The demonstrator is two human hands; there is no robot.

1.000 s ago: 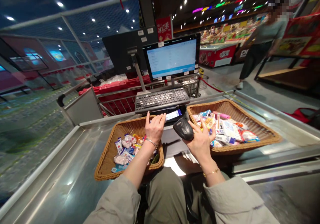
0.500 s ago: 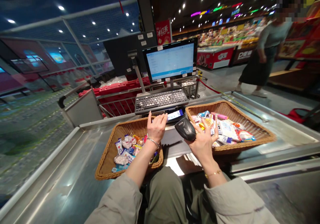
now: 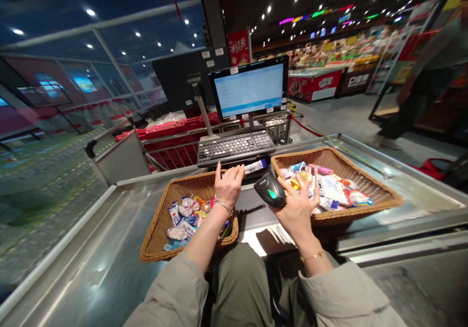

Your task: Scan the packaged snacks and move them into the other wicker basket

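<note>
My left hand [image 3: 229,186] is closed on a small white-and-blue snack packet [image 3: 256,165], which sticks out to the right in front of the keyboard. My right hand [image 3: 297,204] grips a black barcode scanner [image 3: 270,190], whose head is turned toward the packet; a green light glows on its top. Below my left arm, the left wicker basket [image 3: 155,229] holds several small snack packs and bagged sweets. Beside my right hand stands the right wicker basket [image 3: 383,195], with several colourful packets inside.
Behind the baskets are a keyboard [image 3: 236,145] and a lit monitor [image 3: 251,87]. The metal counter [image 3: 120,229] runs under both baskets. A shopping cart [image 3: 168,154] with red items stands beyond it. At the far right a blurred person [image 3: 427,73] walks past.
A green light has come on at the scanner's top, and its head has tilted slightly. The packet has turned a little in my left hand. The passer-by has moved right.
</note>
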